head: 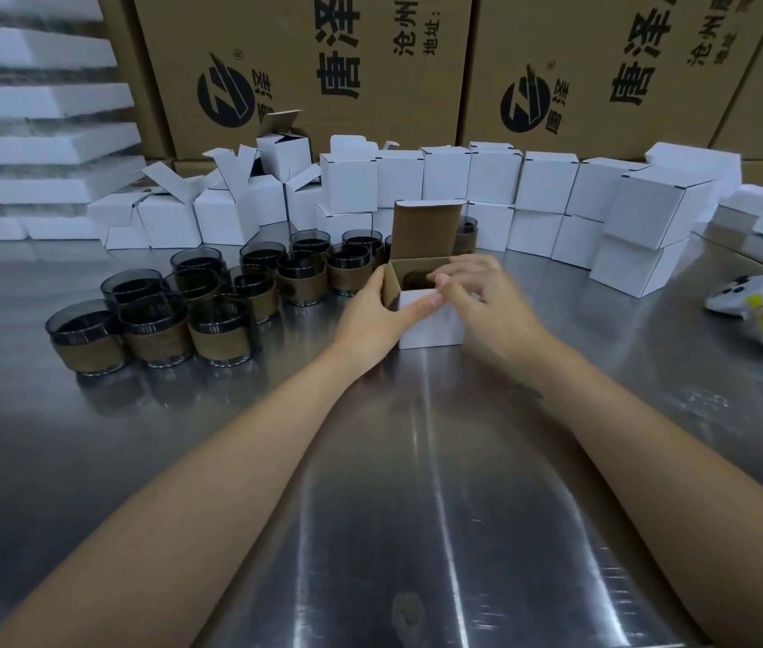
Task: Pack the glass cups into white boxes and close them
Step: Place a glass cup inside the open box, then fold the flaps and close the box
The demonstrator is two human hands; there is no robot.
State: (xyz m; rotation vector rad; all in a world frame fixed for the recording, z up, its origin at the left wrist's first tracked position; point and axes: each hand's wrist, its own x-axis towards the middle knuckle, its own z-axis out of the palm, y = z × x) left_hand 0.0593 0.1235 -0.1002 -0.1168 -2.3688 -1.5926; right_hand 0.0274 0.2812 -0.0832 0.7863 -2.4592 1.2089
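Grasping noted on both sides: left hand (370,315) holds the white box (431,327) with its thumb laid across the front face and its fingers wrapped round the left flap, forearm coming in low from the lower left. Right hand (482,292) sits over the box's right top edge, fingers bent, thumb and forefinger meeting at the rim; I log it as gripping that edge, though I cannot tell whether a side flap lies under the fingers. Box stands upright on the steel table (417,484), its lid flap (424,231) standing straight up at the back, brown inner side toward me. Room: a wide bare stretch of table lies between and in front of the forearms; the left is crowded by loose glass cups (160,315), which reach close to the left hand; the right has open table out to a white controller (758,315) lying well apart. Containers, left to right: foam sheets (33,147) stacked at far left; empty boxes (211,212) with flaps up behind the cups; the held box with one glass cup (417,279) inside, dark rim just visible; closed white boxes (543,180) stacked two high behind and to the right; brown cartons (305,63) along the back.
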